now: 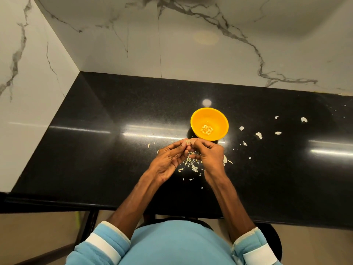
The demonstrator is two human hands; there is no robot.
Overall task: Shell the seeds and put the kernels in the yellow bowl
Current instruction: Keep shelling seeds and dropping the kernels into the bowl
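On the black desk (114,159), the yellow bowl (196,116) sits at one o'clock just beyond the hands, nearer the right hand (210,155). It and the left hand (168,161) pinch one seed (189,142) between them; kernels (206,129) lie inside.

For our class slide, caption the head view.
Left hand and right hand pinch a seed near the yellow bowl holding kernels.

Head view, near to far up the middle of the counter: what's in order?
Left hand and right hand, side by side, both pinching a seed → yellow bowl holding kernels → marble wall.
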